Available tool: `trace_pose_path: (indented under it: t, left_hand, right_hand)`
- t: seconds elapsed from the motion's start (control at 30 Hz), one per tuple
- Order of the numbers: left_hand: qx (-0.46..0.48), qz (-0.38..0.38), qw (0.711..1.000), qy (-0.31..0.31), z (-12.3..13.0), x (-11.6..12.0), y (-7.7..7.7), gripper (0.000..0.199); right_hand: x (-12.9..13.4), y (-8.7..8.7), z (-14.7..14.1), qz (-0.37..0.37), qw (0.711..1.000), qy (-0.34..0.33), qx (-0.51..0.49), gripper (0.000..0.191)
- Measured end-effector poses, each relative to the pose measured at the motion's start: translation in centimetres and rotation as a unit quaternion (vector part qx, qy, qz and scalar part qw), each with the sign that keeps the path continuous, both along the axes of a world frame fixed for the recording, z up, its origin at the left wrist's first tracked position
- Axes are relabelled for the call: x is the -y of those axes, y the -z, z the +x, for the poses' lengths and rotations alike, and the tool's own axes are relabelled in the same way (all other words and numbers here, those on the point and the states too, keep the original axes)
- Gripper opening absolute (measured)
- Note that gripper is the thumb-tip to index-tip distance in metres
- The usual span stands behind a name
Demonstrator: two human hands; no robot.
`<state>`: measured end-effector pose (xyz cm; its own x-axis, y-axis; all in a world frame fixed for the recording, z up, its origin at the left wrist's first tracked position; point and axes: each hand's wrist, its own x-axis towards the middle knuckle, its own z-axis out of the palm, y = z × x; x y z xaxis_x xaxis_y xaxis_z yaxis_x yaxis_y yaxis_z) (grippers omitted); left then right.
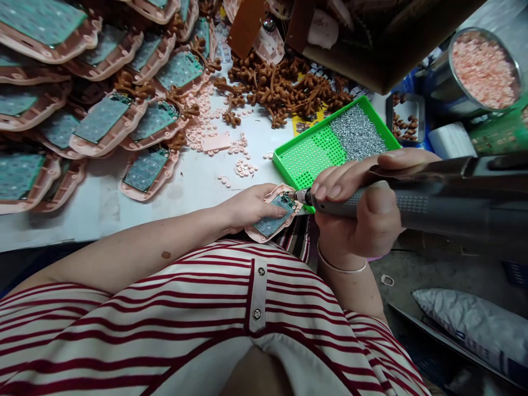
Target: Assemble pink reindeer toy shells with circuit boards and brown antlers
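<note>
At the table's front edge my left hand (250,209) grips a pink shell (260,236) with a green circuit board (270,221) in it, the thumb lying on the board. My right hand (358,203) is wrapped round a dark electric screwdriver (429,190), held nearly level. The screwdriver's tip meets the upper right part of the board or shell; the exact contact point is too small to tell. Just behind the tip lies a green tray (289,175) with many silver screws (358,132).
Stacked pink shells with boards (103,124) fill the left. Brown parts (284,88) and small pink pieces (214,142) lie at the back. A cardboard box (383,66), a metal tub (447,82) and a small tray (421,118) stand at the right.
</note>
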<state>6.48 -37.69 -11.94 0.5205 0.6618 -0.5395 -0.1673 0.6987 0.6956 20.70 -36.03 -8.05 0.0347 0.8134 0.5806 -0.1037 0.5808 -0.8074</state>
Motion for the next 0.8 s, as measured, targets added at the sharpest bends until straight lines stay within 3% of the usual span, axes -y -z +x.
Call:
trace_pose_path:
  t: [0.07,0.17,0.4,0.57,0.8]
  left_hand:
    - [0.020,0.003,1.000,-0.007,-0.1,0.1,0.0,0.036]
    - [0.037,0.014,0.999,-0.006,-0.2,0.1,0.0,0.041]
    - [0.042,0.022,0.999,-0.002,-0.2,0.2,0.0,0.044]
    - [0.043,0.025,0.999,0.002,-0.3,0.2,0.0,0.045]
    - [0.040,0.023,0.999,0.003,-0.3,0.2,0.1,0.045]
  right_hand:
    - [-0.1,-0.7,-0.4,0.049,0.998,-0.001,-0.051,0.021]
    - [-0.1,-1.5,-0.5,0.056,0.996,-0.004,-0.066,0.010]
    - [0.1,-2.2,-0.2,0.039,0.996,-0.008,-0.074,0.009]
    - [0.0,-2.0,-0.2,0.052,0.993,-0.028,-0.106,0.006]
    - [-0.1,-1.1,0.0,0.036,0.998,0.035,-0.027,0.015]
